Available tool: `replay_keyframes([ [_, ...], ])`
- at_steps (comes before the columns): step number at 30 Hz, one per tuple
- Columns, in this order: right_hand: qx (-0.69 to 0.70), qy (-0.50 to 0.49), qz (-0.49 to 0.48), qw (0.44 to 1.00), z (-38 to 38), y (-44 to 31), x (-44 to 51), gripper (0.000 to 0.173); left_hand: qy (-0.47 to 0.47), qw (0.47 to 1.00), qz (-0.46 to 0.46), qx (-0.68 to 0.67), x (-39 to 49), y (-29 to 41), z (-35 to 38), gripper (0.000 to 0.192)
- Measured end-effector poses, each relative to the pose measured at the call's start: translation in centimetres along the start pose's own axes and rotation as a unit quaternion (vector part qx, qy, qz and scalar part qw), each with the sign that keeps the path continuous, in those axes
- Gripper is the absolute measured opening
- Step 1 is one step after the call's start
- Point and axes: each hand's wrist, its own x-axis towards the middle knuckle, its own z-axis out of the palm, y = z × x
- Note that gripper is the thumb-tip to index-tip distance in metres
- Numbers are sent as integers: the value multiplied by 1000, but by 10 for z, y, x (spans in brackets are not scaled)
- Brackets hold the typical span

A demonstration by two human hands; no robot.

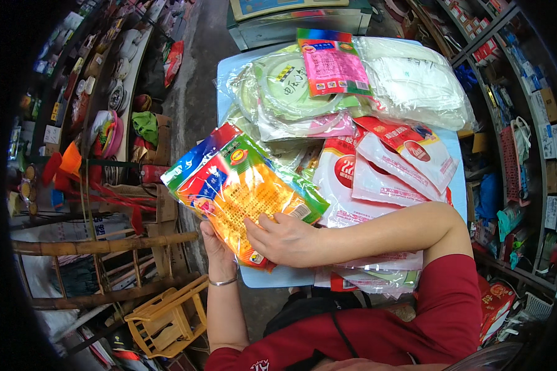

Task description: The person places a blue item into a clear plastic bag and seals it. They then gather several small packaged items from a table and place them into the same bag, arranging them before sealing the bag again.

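A shiny orange, green and blue plastic packet point(241, 190) is held in front of me over the left edge of a light blue table point(278, 277). My left hand point(218, 246) grips its lower left edge from beneath, its fingers mostly hidden behind the packet. Bent fingers of my right hand point(283, 239) rest on the packet's lower front; whether they pinch it is unclear. Beyond lie clear bags with coiled pale tubing point(288, 88), a pink and red packet point(336, 65) on top of them, and a bag of white items point(413, 79). Red and white packets point(399, 162) overlap at the right.
A glass-sided case point(301, 23) stands past the table's far edge. Crowded shelves point(515, 106) run along the right, and more goods fill shelves point(125, 69) on the left. A bamboo ladder-like frame point(106, 246) and a small wooden chair point(167, 320) are at the lower left.
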Motion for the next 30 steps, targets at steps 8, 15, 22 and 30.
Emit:
replay_keyframes([
  [8, 206, -132, 23, 969, -6, 23, 8, 42, 83, 996, -19, 19, -4, -14, -18, 58],
  [15, -122, 11, 398, 909, 1, 229, -17, 62, 116, 993, -32, -7, -11, -6, -45, 47],
  [22, -77, -47, 442, 893, 45, 299, -69, 41, 119, 992, -42, -6, -15, 7, -27, 57],
  [30, 34, 201, 197, 959, -29, 147, -6, 20, 107, 992, -6, 67, -1, 11, -6, 48],
])
